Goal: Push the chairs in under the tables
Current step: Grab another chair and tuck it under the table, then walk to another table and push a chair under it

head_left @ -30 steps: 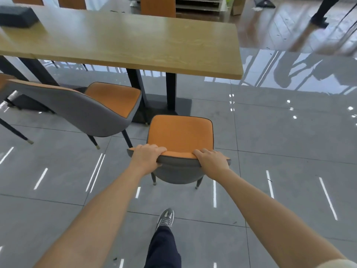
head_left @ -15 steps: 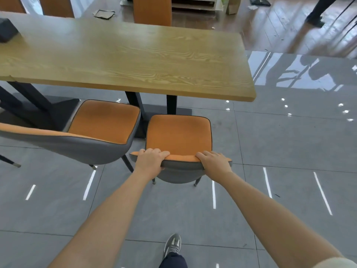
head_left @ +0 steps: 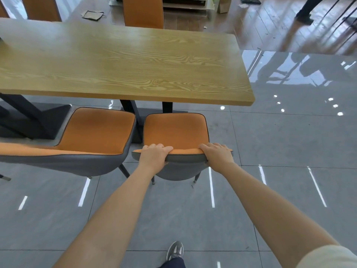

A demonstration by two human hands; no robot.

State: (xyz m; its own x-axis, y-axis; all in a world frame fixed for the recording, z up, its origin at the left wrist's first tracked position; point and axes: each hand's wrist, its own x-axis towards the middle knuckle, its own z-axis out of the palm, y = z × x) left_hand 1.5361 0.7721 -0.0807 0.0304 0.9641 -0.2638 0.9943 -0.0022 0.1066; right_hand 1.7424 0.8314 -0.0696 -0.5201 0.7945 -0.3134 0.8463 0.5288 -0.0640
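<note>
An orange-seated chair with a grey shell [head_left: 175, 130] stands in front of me, its front edge just short of the near edge of the long wooden table [head_left: 119, 62]. My left hand [head_left: 154, 154] grips the left end of its backrest top. At the right end of the same backrest, my right hand [head_left: 217, 154] is closed over the rim. A second orange and grey chair [head_left: 96, 130] stands close beside it on the left, seat also near the table edge.
Black table legs and base [head_left: 129, 111] stand under the tabletop ahead of the chairs. More orange chair backs [head_left: 143, 11] stand on the table's far side. Glossy grey floor tiles [head_left: 289, 142] spread to the right. A person's legs [head_left: 307, 8] are at the far right.
The chair I hold has moved forward toward the table, and I have stepped after it. The left chair now sits alongside it, nearer the table edge.
</note>
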